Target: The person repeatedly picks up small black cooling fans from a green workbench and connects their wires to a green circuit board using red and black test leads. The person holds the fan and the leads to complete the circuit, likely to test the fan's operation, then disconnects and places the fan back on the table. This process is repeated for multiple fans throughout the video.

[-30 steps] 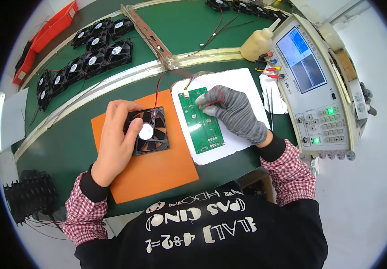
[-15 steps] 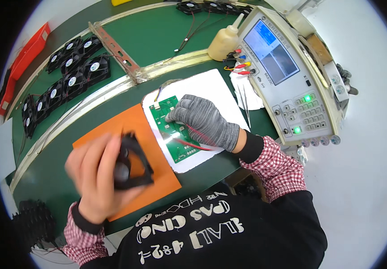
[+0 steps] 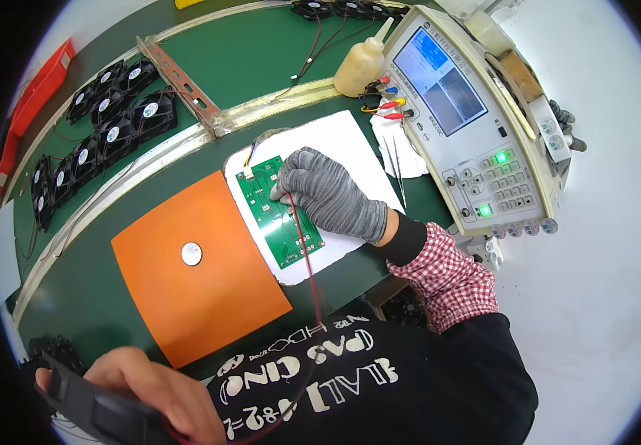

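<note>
Gripping the black plastic fan (image 3: 113, 415), lower left, is the bare left hand (image 3: 159, 387). The grey-gloved right hand (image 3: 329, 194) is pinching a thin red wire (image 3: 301, 241) above the green circuit board (image 3: 280, 236), ideally leaving slack.

White lettering (image 3: 283, 371) marks the black top (image 3: 439, 371), dark print (image 3: 433, 122) the bench instrument (image 3: 476, 141).

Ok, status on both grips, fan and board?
Left grip holds black fan. Right grip, gloved, holds red wire over green board. Wire crosses board; white disc on orange sheet.
</note>
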Available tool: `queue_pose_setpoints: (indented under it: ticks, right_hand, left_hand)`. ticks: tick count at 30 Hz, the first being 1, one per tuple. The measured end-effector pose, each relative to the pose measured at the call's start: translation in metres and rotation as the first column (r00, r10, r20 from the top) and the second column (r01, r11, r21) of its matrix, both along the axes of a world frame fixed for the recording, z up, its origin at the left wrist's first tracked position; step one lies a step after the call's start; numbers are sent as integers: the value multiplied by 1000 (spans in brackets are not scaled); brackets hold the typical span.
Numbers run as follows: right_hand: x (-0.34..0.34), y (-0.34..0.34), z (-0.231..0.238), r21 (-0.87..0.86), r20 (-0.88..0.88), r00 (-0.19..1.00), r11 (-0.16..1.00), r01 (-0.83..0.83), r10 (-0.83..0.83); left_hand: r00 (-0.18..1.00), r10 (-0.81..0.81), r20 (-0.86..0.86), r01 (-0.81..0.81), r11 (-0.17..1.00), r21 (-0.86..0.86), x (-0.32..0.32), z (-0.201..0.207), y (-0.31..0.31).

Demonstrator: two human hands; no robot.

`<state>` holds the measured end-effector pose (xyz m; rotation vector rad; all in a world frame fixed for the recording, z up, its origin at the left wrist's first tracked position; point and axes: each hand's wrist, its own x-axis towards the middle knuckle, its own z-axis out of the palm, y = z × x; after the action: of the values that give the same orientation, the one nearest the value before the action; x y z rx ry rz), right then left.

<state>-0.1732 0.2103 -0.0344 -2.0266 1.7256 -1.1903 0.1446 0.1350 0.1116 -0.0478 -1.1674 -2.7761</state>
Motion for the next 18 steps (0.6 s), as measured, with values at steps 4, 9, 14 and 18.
queue_pose_setpoints:
  ticks: [4, 9, 14, 18]
  right_hand:
    - [-4, 0, -3, 11, -33, 999, 1000, 8, -8]
    - [-4, 0, -2, -24, -51, 999, 1000, 11, -12]
    - [5, -3, 4, -7, -18, 999, 1000, -30, 30]
    - [-1, 3, 2, -8, -82, 996, 999, 46, -47]
  left_hand:
    - [982, 82, -171, -132, 942, -307, -9, -17, -9]
    - [156, 483, -862, -829, -410, -380, -21, -48, -11]
    - [426, -76, -902, -593, -776, -215, -66, -19, -32]
    - [513, -11, -858, -562, -760, -326, -131, -27, -78]
